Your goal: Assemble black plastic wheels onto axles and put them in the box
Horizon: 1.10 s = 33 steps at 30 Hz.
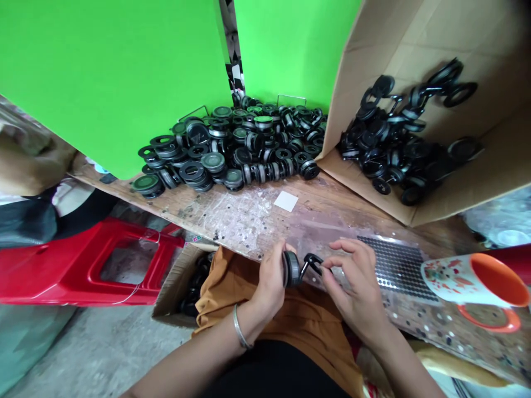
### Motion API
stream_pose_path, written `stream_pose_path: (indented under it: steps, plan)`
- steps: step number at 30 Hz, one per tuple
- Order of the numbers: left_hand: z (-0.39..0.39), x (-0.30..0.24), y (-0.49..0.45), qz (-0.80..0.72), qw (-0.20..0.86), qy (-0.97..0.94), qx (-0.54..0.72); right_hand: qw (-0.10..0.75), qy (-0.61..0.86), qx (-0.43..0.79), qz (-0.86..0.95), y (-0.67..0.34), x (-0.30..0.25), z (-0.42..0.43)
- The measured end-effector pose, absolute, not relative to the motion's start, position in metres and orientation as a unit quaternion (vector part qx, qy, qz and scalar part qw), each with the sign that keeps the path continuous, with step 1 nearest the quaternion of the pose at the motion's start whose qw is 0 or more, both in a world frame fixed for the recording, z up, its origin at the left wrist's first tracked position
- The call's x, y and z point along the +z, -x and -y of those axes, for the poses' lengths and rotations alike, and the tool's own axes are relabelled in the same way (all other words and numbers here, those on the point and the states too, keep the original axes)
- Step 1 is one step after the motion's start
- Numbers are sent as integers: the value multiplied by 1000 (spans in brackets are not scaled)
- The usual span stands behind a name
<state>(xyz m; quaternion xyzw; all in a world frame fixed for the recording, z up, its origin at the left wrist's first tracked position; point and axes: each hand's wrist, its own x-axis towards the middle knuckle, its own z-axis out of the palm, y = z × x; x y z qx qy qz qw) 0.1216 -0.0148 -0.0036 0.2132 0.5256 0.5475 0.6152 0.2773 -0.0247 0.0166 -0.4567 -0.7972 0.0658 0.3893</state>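
Observation:
My left hand [274, 276] grips a black round piece with a ribbed grey rim [292, 268], held on edge above my lap at the table's front. From this piece a shiny black hinged arm [309, 262] sticks out to the right. My right hand [352, 279] pinches the far end of that arm between thumb and index finger, its other fingers spread. Just right of my right hand lies a clear sheet of small black dots [394, 265]. A small white square [286, 201] rests on the table beyond my hands.
A heap of similar black round pieces [213, 161] stands against green panels [124, 72]. More lie in a large cardboard box [373, 196] and a smaller carton [170, 287]. An orange-and-white mug [448, 279] stands right. A red stool [87, 271] and another person's arm [29, 160] are left.

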Motion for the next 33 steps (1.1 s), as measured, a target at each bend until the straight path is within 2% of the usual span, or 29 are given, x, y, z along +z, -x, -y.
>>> stream_pose_path:
  steps: [16,22,25,30,33]
  plan:
    - [16,-7,-121,-528,614,-202,551,336,405,-3,850,-275,4,21]
    - [10,-16,-116,-529,630,-184,538,259,438,-43,860,-272,-3,35]
    - [9,-20,-115,-492,657,-145,553,265,442,33,856,-278,-1,37]
    - [12,-18,-117,-421,731,-87,530,389,496,258,732,-289,4,27]
    - [12,-14,-115,-411,735,-98,531,361,498,388,687,-277,1,17]
